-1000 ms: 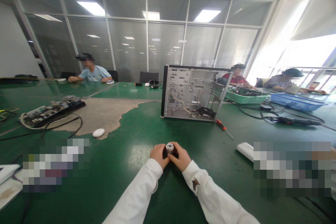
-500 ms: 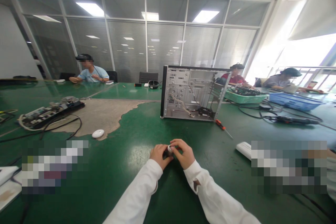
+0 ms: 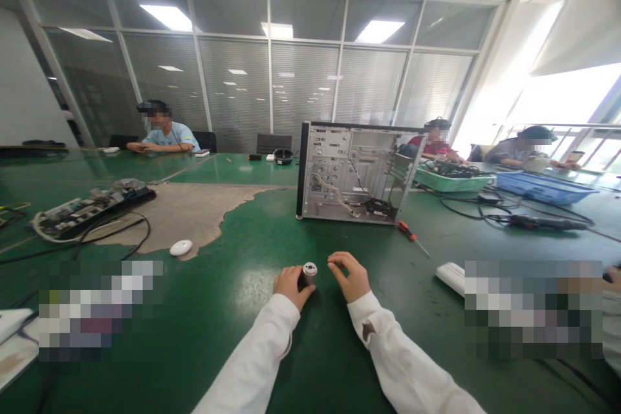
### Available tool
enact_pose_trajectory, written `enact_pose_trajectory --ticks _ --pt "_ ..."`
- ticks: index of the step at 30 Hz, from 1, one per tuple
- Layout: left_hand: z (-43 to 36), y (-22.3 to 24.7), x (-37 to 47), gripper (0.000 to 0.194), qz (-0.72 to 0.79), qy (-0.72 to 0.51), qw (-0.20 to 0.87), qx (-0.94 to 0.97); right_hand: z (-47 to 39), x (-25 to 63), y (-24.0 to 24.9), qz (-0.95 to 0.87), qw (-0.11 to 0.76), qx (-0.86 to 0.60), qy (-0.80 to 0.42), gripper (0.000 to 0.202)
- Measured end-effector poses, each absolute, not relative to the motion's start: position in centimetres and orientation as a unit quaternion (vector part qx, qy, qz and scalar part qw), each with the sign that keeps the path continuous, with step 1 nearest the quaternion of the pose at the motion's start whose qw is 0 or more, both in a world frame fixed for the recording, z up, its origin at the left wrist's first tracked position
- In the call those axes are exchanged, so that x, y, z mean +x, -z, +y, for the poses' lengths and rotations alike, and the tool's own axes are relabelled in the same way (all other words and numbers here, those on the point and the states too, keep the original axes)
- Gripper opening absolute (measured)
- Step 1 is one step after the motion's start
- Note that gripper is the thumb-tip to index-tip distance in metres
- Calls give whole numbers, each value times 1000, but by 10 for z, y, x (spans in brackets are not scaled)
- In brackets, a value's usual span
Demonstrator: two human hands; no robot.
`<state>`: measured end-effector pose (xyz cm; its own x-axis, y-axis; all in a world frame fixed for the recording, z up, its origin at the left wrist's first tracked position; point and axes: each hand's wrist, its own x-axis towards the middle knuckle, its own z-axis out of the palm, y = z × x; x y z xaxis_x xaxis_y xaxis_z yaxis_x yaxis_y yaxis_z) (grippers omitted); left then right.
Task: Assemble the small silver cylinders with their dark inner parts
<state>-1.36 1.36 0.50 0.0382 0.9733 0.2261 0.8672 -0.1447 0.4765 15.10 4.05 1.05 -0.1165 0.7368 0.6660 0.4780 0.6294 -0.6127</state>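
Plainly, the small silver-grey metal cylinder (image 3: 310,275) sits against the inner side of the left hand (image 3: 290,284), its long axis close to vertical, its round, holed end face upward. The left hand is the nearer: fingers and thumb curl around it from the left. To its right, just apart, the right hand (image 3: 353,277) holds its fingertips narrowly together; I cannot tell whether anything is pinched there. Both hands are over the glossy green bench (image 3: 259,252), whose covering gives way at a ragged edge to a matt, greyish-tan patch (image 3: 174,207). Beyond stands an open-sided computer case (image 3: 373,171) of black-edged, dull silver sheet metal, with a slim orange-handled screwdriver (image 3: 408,231) beside its lower right corner. Leftward lies a smooth white oval disc (image 3: 180,248).
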Motion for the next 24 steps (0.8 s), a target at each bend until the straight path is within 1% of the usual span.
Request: enact_pose_trajectory --ticks 4,7,12,14,20,24 --pt "14 -10 -15 37 676 -238 100 691 50 156 6 -790 389 -453 -136 10" --pt "13 -13 -16 38 688 -229 100 682 52 159 11 -811 324 -466 -141 10" --pt "12 -15 -15 39 691 -220 101 681 49 170 6 -821 239 -504 -124 40" --pt "12 -15 -15 39 691 -219 99 682 49 173 4 -823 229 -504 -125 42" --pt "11 -16 -15 38 695 -214 99 679 51 172 6 -820 255 -498 -118 22" --pt "11 -16 -15 38 696 -217 101 677 52 170 7 -814 276 -497 -118 20"
